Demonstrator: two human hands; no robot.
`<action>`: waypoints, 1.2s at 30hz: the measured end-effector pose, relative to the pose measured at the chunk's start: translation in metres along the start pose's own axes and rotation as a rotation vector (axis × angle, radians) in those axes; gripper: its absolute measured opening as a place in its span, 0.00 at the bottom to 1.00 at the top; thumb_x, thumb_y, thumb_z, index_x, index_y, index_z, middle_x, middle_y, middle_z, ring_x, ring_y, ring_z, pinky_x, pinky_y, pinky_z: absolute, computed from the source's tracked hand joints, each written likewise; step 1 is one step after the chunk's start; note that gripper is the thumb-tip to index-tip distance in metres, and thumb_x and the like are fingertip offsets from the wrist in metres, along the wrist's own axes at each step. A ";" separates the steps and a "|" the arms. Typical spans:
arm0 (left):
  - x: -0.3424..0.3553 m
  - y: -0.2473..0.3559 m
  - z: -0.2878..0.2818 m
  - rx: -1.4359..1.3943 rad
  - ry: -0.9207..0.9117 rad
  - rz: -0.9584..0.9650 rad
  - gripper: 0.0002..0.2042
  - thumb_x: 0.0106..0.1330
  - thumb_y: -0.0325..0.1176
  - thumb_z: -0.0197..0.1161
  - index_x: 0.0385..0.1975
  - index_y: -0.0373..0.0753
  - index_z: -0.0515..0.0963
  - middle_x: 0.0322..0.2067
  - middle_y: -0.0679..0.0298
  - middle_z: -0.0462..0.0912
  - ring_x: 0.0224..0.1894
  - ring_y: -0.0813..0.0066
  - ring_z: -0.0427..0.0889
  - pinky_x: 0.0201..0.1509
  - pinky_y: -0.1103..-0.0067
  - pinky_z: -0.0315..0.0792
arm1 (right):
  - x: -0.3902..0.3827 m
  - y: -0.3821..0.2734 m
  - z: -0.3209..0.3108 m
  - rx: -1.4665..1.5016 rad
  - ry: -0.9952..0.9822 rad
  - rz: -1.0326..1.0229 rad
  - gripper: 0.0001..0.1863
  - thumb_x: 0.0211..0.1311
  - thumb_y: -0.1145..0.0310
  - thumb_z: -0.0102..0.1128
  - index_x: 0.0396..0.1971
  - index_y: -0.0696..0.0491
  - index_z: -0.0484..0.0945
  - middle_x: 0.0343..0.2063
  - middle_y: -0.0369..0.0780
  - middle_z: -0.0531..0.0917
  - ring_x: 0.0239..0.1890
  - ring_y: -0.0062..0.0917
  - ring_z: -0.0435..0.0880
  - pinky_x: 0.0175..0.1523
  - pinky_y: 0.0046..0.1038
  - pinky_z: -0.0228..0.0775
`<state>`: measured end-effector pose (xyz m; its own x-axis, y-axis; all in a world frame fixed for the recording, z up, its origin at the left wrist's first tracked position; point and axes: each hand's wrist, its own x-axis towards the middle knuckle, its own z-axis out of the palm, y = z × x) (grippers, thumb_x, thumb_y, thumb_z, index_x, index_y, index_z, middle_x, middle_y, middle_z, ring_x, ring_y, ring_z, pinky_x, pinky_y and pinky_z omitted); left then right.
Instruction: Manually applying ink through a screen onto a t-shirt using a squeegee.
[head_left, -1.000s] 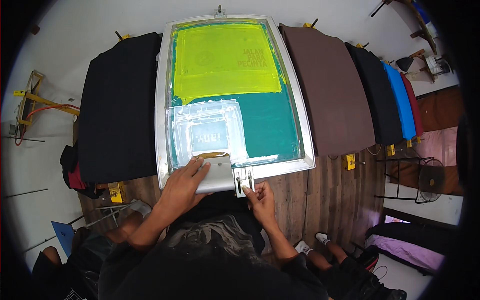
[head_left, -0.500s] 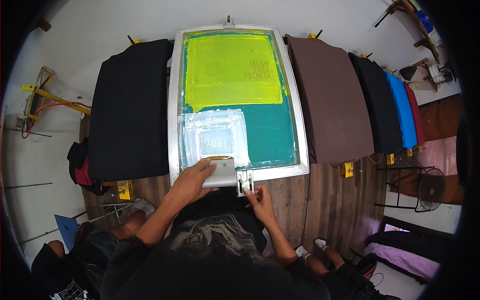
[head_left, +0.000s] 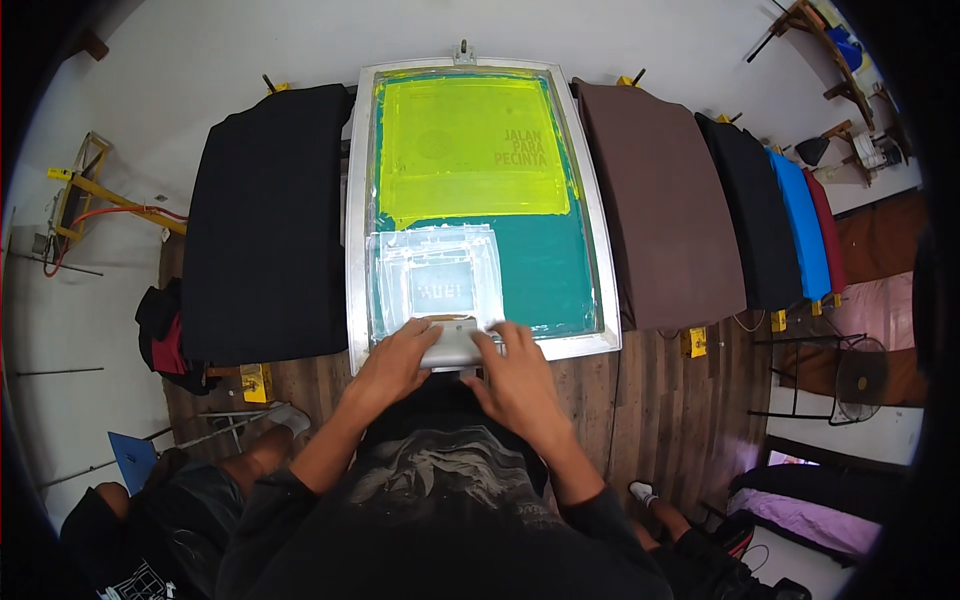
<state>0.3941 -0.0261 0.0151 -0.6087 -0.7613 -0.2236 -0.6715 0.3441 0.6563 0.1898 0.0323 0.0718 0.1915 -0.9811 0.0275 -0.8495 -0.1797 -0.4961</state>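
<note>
Before me lies a screen printing frame [head_left: 602,265] with a pale metal rim. Its mesh [head_left: 545,260] is green, with a yellow-green area [head_left: 460,185] toward the far end and a white smeared patch [head_left: 484,270] at the near left. A grey squeegee [head_left: 452,347] rests along the near edge, below that patch. My left hand [head_left: 392,365] is closed around the squeegee's left end. At its right end is my right hand [head_left: 522,390], fingers over the top and thumb lower down; these fingers are slightly blurred. My hands partly hide the frame's near rim.
Black cloth covers a board [head_left: 265,220] on the left; a brown cloth-covered board [head_left: 665,200] stands close on the right. Beyond it are black, blue [head_left: 797,225] and red ones. A yellow metal arm [head_left: 125,200] juts out at far left. Other people sit or stand nearby.
My right hand has left the metal clamp at the frame's near edge and moved left onto the squeegee's right end. My left hand stays on the squeegee.
</note>
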 end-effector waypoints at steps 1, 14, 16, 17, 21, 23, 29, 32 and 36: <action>0.002 0.002 0.000 -0.001 -0.002 0.005 0.32 0.49 0.19 0.68 0.60 0.34 0.71 0.60 0.46 0.72 0.58 0.45 0.75 0.62 0.64 0.72 | 0.012 0.001 0.013 -0.059 0.018 -0.091 0.27 0.47 0.70 0.72 0.49 0.56 0.74 0.51 0.46 0.73 0.56 0.44 0.71 0.55 0.41 0.69; 0.030 -0.005 -0.024 -0.017 -0.140 -0.046 0.13 0.49 0.25 0.63 0.37 0.34 0.83 0.33 0.45 0.85 0.38 0.45 0.84 0.48 0.62 0.78 | 0.071 0.020 0.048 -0.040 -0.350 -0.013 0.15 0.40 0.76 0.69 0.34 0.55 0.82 0.33 0.47 0.84 0.38 0.44 0.84 0.45 0.40 0.79; 0.043 -0.008 -0.038 -0.013 -0.232 -0.075 0.13 0.48 0.26 0.64 0.35 0.34 0.83 0.32 0.45 0.85 0.36 0.47 0.85 0.47 0.64 0.79 | 0.086 0.020 0.041 -0.057 -0.423 0.014 0.13 0.40 0.74 0.70 0.31 0.52 0.84 0.28 0.48 0.86 0.35 0.44 0.86 0.42 0.40 0.79; 0.050 -0.009 -0.047 0.006 -0.213 -0.050 0.13 0.47 0.27 0.64 0.35 0.34 0.84 0.33 0.44 0.85 0.38 0.48 0.86 0.48 0.65 0.79 | 0.095 0.019 0.035 -0.053 -0.417 0.009 0.12 0.41 0.73 0.69 0.31 0.52 0.84 0.29 0.48 0.86 0.35 0.44 0.86 0.43 0.40 0.79; 0.074 -0.029 -0.080 0.044 -0.077 -0.056 0.14 0.47 0.23 0.64 0.37 0.34 0.83 0.33 0.45 0.85 0.38 0.50 0.86 0.48 0.66 0.79 | 0.149 0.016 0.041 -0.162 -0.357 -0.020 0.15 0.43 0.69 0.74 0.35 0.53 0.84 0.34 0.49 0.86 0.40 0.42 0.87 0.45 0.40 0.80; 0.087 -0.047 -0.086 0.118 -0.027 -0.070 0.15 0.47 0.21 0.62 0.38 0.34 0.83 0.34 0.45 0.85 0.40 0.48 0.85 0.49 0.64 0.78 | 0.173 0.009 0.043 -0.147 -0.367 0.029 0.15 0.44 0.69 0.74 0.35 0.52 0.85 0.34 0.47 0.87 0.40 0.41 0.87 0.45 0.39 0.80; 0.092 -0.058 -0.080 0.072 0.016 -0.118 0.20 0.44 0.18 0.58 0.41 0.34 0.83 0.36 0.42 0.84 0.42 0.46 0.84 0.52 0.65 0.77 | 0.183 0.011 0.059 -0.159 -0.355 0.086 0.14 0.43 0.71 0.73 0.34 0.52 0.86 0.33 0.46 0.87 0.38 0.40 0.87 0.44 0.37 0.81; 0.077 -0.048 -0.074 0.085 0.059 -0.060 0.23 0.44 0.17 0.58 0.45 0.33 0.82 0.36 0.41 0.84 0.43 0.46 0.84 0.53 0.64 0.77 | 0.167 0.017 0.074 -0.143 -0.273 0.037 0.14 0.41 0.72 0.71 0.33 0.52 0.83 0.32 0.45 0.86 0.38 0.43 0.86 0.44 0.41 0.80; 0.045 -0.033 -0.063 0.046 -0.040 -0.143 0.18 0.50 0.19 0.58 0.43 0.34 0.83 0.35 0.41 0.84 0.41 0.44 0.84 0.51 0.62 0.78 | 0.129 0.005 0.077 -0.055 -0.296 -0.001 0.10 0.43 0.76 0.66 0.30 0.57 0.85 0.30 0.51 0.85 0.37 0.45 0.86 0.44 0.40 0.79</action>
<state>0.4157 -0.1063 0.0284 -0.5213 -0.7819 -0.3418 -0.7706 0.2593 0.5822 0.2482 -0.0898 0.0056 0.3199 -0.9191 -0.2301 -0.8733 -0.1919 -0.4478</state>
